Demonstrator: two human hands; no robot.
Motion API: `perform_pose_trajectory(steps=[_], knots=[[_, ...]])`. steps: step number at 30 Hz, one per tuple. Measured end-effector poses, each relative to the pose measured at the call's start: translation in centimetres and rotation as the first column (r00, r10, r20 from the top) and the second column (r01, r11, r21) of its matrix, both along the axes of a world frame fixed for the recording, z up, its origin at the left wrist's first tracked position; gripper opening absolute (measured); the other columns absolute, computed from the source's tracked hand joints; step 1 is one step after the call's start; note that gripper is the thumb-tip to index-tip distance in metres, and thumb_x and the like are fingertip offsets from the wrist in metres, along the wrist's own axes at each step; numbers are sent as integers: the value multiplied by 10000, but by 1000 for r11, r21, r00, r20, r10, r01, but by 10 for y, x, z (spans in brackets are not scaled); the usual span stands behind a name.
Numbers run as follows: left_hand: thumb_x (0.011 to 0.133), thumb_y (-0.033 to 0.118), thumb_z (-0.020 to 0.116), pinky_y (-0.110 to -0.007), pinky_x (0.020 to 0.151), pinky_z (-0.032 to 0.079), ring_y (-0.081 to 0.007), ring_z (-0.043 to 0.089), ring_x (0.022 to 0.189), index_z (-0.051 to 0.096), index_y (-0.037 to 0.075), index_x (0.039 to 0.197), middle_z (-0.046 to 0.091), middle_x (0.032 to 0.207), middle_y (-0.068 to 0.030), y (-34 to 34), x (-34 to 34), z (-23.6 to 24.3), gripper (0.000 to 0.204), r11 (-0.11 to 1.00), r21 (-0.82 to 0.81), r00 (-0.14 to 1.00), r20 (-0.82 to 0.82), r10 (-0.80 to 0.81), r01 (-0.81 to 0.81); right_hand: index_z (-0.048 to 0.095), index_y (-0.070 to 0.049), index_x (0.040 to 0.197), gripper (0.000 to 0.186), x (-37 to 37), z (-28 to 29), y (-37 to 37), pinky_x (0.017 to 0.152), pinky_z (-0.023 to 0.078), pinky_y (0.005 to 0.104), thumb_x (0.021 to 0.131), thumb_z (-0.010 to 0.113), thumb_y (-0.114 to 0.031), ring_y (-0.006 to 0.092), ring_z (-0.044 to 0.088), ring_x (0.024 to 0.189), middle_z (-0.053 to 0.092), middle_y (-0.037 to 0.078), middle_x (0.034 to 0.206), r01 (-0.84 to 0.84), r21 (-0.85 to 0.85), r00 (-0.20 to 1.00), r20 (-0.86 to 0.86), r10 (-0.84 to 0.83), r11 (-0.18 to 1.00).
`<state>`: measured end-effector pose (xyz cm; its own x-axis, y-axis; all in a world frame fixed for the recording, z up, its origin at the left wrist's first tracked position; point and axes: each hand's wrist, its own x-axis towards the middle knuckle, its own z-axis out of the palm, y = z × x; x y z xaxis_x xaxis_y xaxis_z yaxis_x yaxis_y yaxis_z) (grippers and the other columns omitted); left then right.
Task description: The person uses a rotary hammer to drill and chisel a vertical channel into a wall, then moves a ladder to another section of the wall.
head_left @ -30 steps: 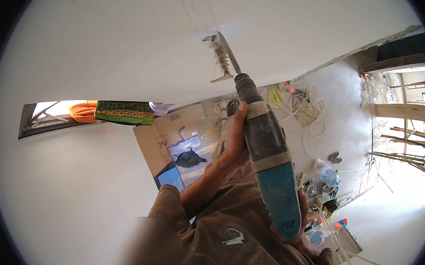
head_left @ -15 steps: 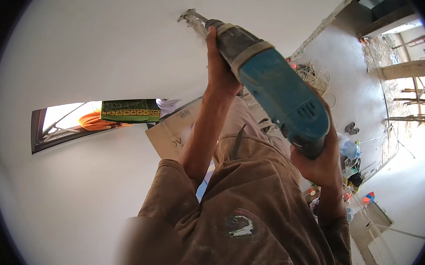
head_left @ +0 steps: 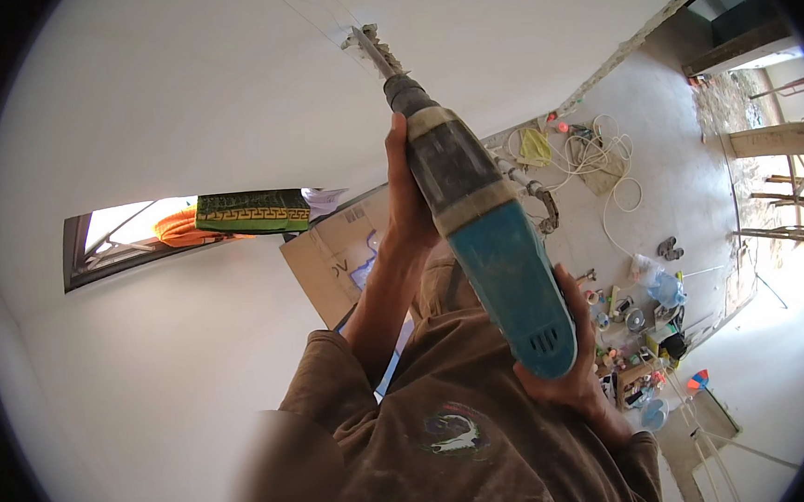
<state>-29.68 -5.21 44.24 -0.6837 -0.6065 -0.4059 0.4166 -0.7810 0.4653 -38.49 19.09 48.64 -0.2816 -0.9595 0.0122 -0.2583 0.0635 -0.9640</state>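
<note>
Gripping a rotary hammer (head_left: 506, 272) with 2 hands, we have its blue rear body over our brown shirt (head_left: 402, 382) and its nose slanting away toward the white wall (head_left: 177, 99). Our left hand (head_left: 410, 199) supports the hammer's dark front section from its left side, the thumb lying just behind the nose and the other fingers closed beneath, mostly hidden. Our right hand (head_left: 570, 387) wraps the hammer's rear end, its fingers gripping there, with 1 digit showing along the right side.

Beyond the hammer's nose, the metal chisel bit (head_left: 373, 54) reaches a rough slot (head_left: 386, 47) broken into the wall; we cannot tell how firmly the tip presses. Past the hammer's tip we see thin drawn lines (head_left: 297, 11) on the wall.

Well to the left of the hammer, an orange cloth (head_left: 180, 229) and a green patterned cloth (head_left: 250, 213) hang at a window (head_left: 80, 250); between them and the hammer we see brown cardboard (head_left: 319, 271). Right of the hammer, a loose white cable (head_left: 624, 203) and a yellow bag (head_left: 535, 147) lie on the floor (head_left: 675, 157). Farther right of it are 2 dark shoes (head_left: 669, 249) and a bluish plastic bag (head_left: 666, 288).
</note>
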Motion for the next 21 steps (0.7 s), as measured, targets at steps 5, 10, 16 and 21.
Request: perform_pose_trajectory(steps=[5,10,16,21], knots=[[877,717,401,-426,701,592,-282,679,770,611,42,1004,652,867,-147,-5,0,1,718,997,71,998,50,33,-36,189,77,1463,1000,1,6,-2,1058,377,409,628,709,-102,337,449,1282,403,229,1391,-42,-25,999,-24,41,999],[870,720,411,-431,697,591,-288,673,793,605,33,1002,646,875,-152,-30,-4,-8,726,993,80,993,87,78,-85,202,45,1474,991,-5,25,-41,1048,388,404,635,712,-87,314,486,1256,467,216,1348,-14,21,1000,23,13,1000],[882,684,455,-401,746,581,-236,662,839,588,82,1049,640,908,-98,-59,-13,-4,639,996,13,996,30,86,-87,244,6,1479,928,-21,68,-86,1021,413,407,664,689,-18,293,524,1222,516,210,1307,1,162,997,81,-15,987],[883,674,485,-400,804,571,-205,663,853,579,99,1079,644,928,-75,-27,-10,-3,615,995,94,999,-37,24,-21,236,3,1480,952,-13,42,-42,1008,435,414,674,739,-60,306,534,1219,503,227,1328,34,154,998,54,-43,988]])
